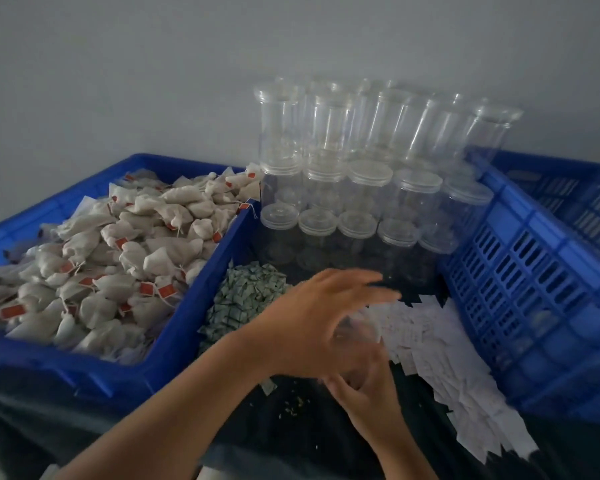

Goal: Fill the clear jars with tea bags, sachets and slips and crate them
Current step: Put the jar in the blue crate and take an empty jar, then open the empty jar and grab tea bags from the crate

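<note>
The left hand (312, 317) is motion-blurred, covering most of the right hand (364, 386) and whatever they hold. The slotted crate (520, 271) runs off the right edge.

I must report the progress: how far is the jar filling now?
Done: little that shows. The stacked jars look empty with lids on, and no filled jar is clearly visible in the slatted crate.
In hand: the left hand and right hand work together, blurred, seemingly around one clear jar.
Left: the tea bags, green sachets and white slips remain in large piles.
</note>
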The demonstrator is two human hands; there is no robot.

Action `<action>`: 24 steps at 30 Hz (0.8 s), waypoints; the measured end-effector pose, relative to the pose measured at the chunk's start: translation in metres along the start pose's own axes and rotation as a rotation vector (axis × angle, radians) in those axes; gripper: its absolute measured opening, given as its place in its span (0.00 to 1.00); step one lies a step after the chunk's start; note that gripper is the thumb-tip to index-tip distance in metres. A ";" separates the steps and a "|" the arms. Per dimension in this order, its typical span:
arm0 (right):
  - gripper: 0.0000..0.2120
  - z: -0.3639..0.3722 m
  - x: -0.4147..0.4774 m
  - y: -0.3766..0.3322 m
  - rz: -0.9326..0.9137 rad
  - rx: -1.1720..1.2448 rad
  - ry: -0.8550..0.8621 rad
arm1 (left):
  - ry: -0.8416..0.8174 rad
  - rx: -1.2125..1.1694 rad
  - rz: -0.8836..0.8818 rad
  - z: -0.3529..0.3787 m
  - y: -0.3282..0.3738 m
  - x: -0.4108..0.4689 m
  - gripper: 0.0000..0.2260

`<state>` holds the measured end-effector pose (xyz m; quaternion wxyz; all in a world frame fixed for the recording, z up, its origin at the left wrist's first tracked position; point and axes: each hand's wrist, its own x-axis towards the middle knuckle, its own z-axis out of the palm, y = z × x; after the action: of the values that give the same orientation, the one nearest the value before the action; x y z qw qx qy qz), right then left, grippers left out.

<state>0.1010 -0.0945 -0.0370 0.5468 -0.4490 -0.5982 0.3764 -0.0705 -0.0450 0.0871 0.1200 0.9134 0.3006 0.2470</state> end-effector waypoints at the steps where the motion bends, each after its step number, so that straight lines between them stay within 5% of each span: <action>1: 0.34 0.000 0.001 0.001 -0.006 0.001 -0.028 | -0.100 0.189 0.064 -0.001 0.001 0.000 0.27; 5: 0.46 0.000 0.000 0.004 0.014 -0.045 -0.134 | -0.230 0.411 0.121 -0.003 -0.002 -0.001 0.31; 11: 0.37 0.000 -0.008 0.006 0.033 -0.255 -0.037 | -0.043 0.368 0.102 0.015 -0.002 -0.014 0.23; 16: 0.42 0.008 -0.005 -0.001 -0.086 -0.634 0.177 | -0.047 0.376 -0.511 0.028 0.013 -0.003 0.36; 19: 0.43 0.010 -0.005 0.000 -0.169 -0.657 0.244 | -0.151 0.232 -0.703 0.016 0.012 0.003 0.45; 21: 0.40 0.008 -0.006 -0.002 -0.140 -0.572 0.250 | -0.219 0.063 -0.703 -0.002 0.010 0.004 0.40; 24: 0.43 0.003 -0.005 -0.008 -0.054 -0.342 0.313 | -0.190 -0.171 -0.651 -0.019 -0.011 0.002 0.18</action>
<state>0.0966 -0.1020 -0.0315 0.5587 -0.5720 -0.5728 0.1804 -0.0841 -0.0341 0.0999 0.2959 0.7752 0.5418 0.1337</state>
